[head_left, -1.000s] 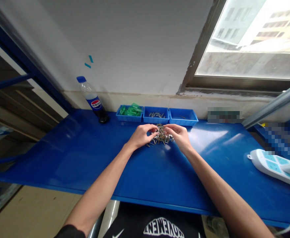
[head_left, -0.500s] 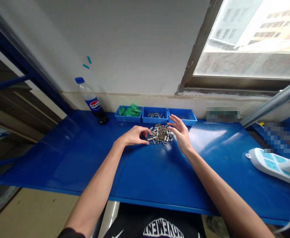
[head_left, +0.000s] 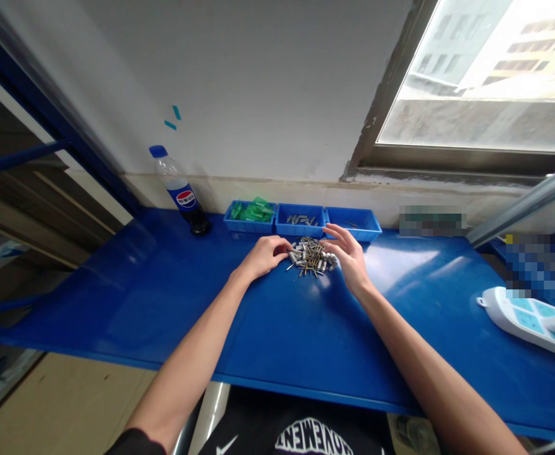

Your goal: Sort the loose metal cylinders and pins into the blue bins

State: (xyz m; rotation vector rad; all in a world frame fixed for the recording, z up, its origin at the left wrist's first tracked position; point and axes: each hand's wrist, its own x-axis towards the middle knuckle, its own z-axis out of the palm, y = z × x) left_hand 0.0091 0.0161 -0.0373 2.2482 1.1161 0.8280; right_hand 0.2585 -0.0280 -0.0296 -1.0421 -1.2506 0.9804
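A loose pile of small metal parts (head_left: pixel 311 258), some silvery cylinders and some thin brassy pins, lies on the blue table (head_left: pixel 287 335). At the pile's left edge is my left hand (head_left: pixel 265 256), its thumb and forefinger pinched together; what is between the tips is too small to make out. Over the right edge of the pile, my right hand (head_left: pixel 350 254) has its fingers apart and holds nothing that I can see. Behind the pile stand a blue bin with green pieces (head_left: pixel 251 226), a blue bin with silvery parts (head_left: pixel 301 231) and a blue bin with a few thin pins (head_left: pixel 358 232).
A cola bottle (head_left: pixel 186 197) stands at the back left, near the wall. On the right lies a white power strip (head_left: pixel 519 316) with a cable by the front edge. A metal post (head_left: pixel 519 202) slants up at the right, and a blue frame (head_left: pixel 88 170) borders the left.
My left thumb and forefinger have closed from a wide curl into a pinch at the pile's left edge. My right hand stays over the right side. The view has shifted slightly.
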